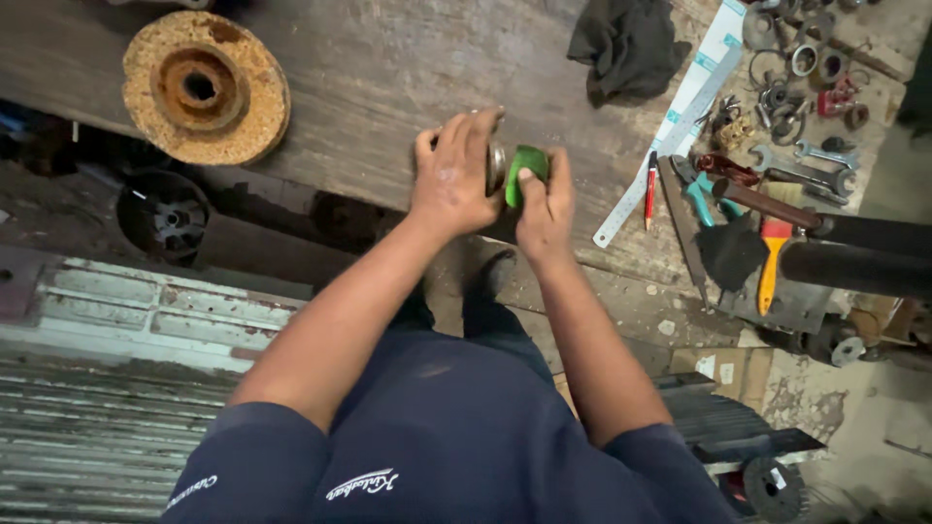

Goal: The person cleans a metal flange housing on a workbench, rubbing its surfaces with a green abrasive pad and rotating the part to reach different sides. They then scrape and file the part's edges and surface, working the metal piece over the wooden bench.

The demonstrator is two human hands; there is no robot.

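Note:
My left hand [454, 177] grips a small round metal part [496, 167], its rim showing between the fingers. My right hand [545, 206] presses a green pad [525, 167] against that part's side. Both hands hover over the front edge of a worn wooden workbench [388, 87]. The rest of the metal part is hidden by my left fingers.
A rusty round flanged wheel [206, 85] lies at the bench's left. A dark rag [627, 44], a steel ruler [670, 136], a red pen [650, 186], pliers [701, 189], a brush [772, 257], wrenches [825, 155] and several rings [801, 58] crowd the right.

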